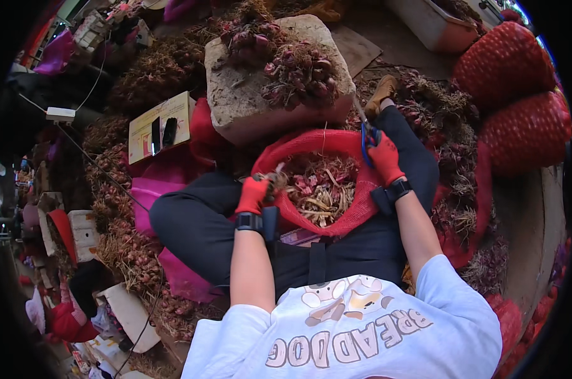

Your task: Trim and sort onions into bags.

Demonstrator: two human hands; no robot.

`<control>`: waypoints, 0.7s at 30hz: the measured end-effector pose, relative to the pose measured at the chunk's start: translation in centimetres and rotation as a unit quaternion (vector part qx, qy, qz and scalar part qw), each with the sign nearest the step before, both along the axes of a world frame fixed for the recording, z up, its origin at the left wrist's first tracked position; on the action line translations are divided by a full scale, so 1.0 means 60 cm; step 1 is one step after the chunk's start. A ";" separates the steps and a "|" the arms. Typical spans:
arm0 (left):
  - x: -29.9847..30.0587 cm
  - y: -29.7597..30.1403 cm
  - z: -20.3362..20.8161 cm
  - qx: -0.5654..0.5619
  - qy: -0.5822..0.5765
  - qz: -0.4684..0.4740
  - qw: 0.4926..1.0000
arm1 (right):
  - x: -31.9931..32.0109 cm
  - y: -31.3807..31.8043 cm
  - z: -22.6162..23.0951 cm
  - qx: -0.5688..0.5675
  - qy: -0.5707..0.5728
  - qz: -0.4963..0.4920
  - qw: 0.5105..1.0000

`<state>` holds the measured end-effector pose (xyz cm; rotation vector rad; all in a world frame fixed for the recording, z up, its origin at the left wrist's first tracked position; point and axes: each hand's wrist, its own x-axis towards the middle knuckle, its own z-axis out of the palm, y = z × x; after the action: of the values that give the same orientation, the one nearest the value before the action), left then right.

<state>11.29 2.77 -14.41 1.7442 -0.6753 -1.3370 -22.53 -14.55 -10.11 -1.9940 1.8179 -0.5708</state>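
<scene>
Between my legs a red mesh bag (pixel 324 140) stands with its mouth spread wide, holding loose shallots and dry stalks (pixel 324 189). My left hand (pixel 252 194), in a red glove, is closed around a small bunch of shallots (pixel 276 179) at the bag's left rim; dry brown stalks stick out of it, and the bulbs are mostly hidden. At the right rim my right hand (pixel 385 158), also gloved in red, grips blue-handled scissors (pixel 367 135). Their blades point up and away from me, toward the pale block. Whether the blades are apart I cannot make out.
Ahead, a pale foam block (pixel 235 95) carries shallot bunches (pixel 301 74). A yellow box (pixel 140 136) with a phone (pixel 169 131) lies left of it. Shallot heaps (pixel 125 221) flank me on both sides. Full red sacks (pixel 504 66) stand right. A cable (pixel 109 174) runs along the left.
</scene>
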 end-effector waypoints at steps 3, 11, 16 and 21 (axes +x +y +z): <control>0.009 -0.021 0.103 -0.037 0.036 0.074 0.996 | 0.023 -0.033 0.078 -0.009 -0.149 0.018 0.989; 0.072 -0.055 0.262 -0.035 -0.104 0.098 0.989 | 0.036 -0.063 0.103 -0.037 -0.251 -0.010 0.967; 0.082 -0.023 0.224 -0.170 -0.087 0.164 0.968 | 0.053 -0.023 0.103 -0.053 -0.226 -0.040 0.972; 0.069 -0.054 0.245 -0.206 -0.045 0.205 0.956 | 0.015 -0.068 0.037 -0.101 -0.381 -0.053 0.917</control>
<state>15.44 -0.47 0.26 1.5033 -0.5546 -0.7716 -21.65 -18.63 -7.88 -1.4536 1.4017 -1.3856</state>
